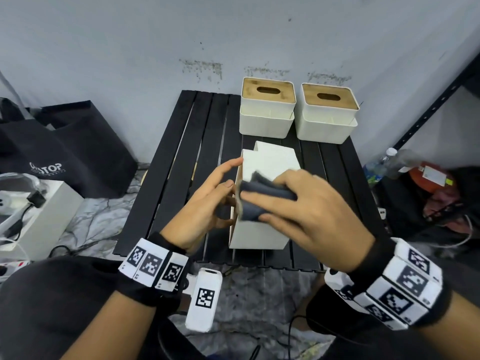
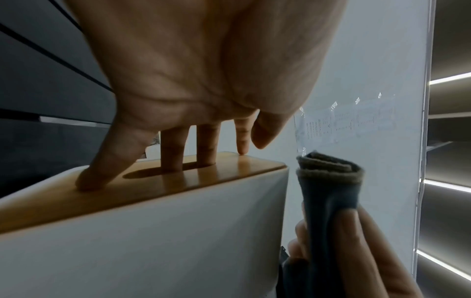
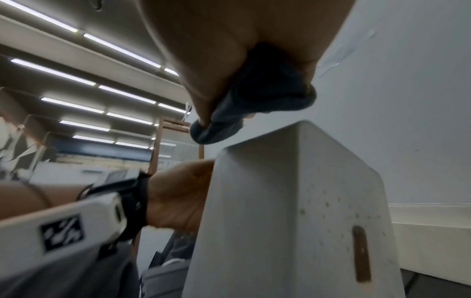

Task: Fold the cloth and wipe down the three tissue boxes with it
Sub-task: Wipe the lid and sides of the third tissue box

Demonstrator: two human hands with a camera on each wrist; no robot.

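Observation:
Two white tissue boxes with wooden lids (image 1: 267,110) (image 1: 328,115) stand upright at the back of the black slatted table (image 1: 176,178). The third tissue box (image 1: 262,235) lies on its side mid-table, its wooden lid (image 2: 224,173) facing left. My left hand (image 1: 207,201) rests against that lid with straight fingers, two of them dipping into the slot. My right hand (image 1: 306,211) grips the folded dark grey cloth (image 1: 259,198) and holds it on the box's upper face near the lid edge. The cloth (image 3: 267,96) bunches under my palm just above the box's corner (image 3: 293,191).
A black bag (image 1: 78,152) and a white box with cables (image 1: 39,216) sit on the floor at left. A dark metal rack (image 1: 428,107), a bottle (image 1: 384,162) and clutter crowd the right. A grey wall stands right behind the table. A white tagged device (image 1: 205,300) lies by my knees.

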